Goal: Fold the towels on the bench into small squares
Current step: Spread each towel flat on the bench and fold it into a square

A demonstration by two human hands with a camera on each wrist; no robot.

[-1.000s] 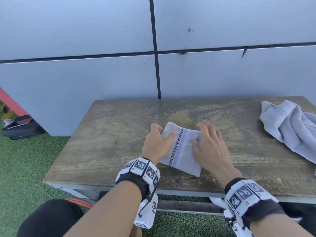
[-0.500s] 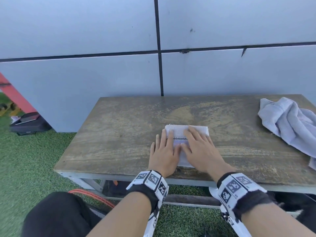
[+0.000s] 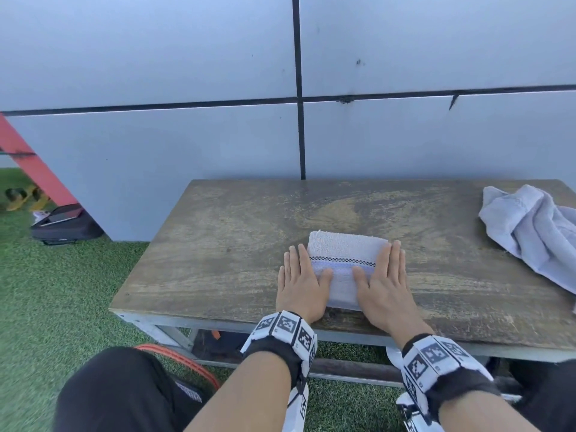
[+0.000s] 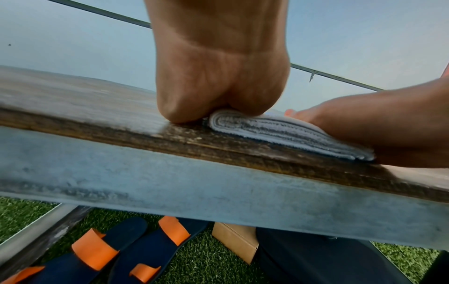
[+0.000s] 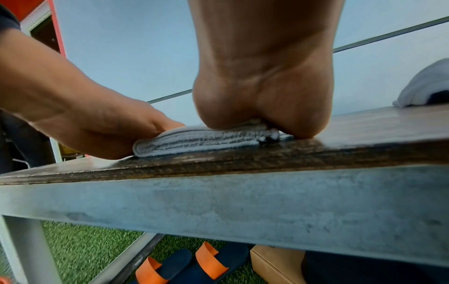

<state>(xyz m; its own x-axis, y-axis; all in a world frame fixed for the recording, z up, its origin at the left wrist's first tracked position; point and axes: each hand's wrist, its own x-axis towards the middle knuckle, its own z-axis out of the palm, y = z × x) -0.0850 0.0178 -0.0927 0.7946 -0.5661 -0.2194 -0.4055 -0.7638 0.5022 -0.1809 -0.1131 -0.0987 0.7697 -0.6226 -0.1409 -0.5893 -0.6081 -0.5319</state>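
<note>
A small white towel (image 3: pixel 344 263) with a checkered band lies folded into a thick square near the front edge of the wooden bench (image 3: pixel 237 244). My left hand (image 3: pixel 300 283) lies flat along its left side, fingers straight, thumb on the cloth. Flat on the right side is my right hand (image 3: pixel 385 282). The left wrist view shows the stacked layers of the folded towel (image 4: pixel 279 132) under the heel of my left hand (image 4: pixel 218 92). Those same layers of the towel (image 5: pixel 199 141) show beneath my right hand (image 5: pixel 264 96) in the right wrist view.
A crumpled pale towel (image 3: pixel 530 232) lies at the bench's right end. Under the bench are blue and orange sandals (image 4: pixel 126 249) and a cardboard box (image 4: pixel 235 242) on green turf. A black bag (image 3: pixel 62 226) sits by the wall at left.
The towel went from slanted to squared up on the bench. Both hands slid apart from its middle to its left and right sides.
</note>
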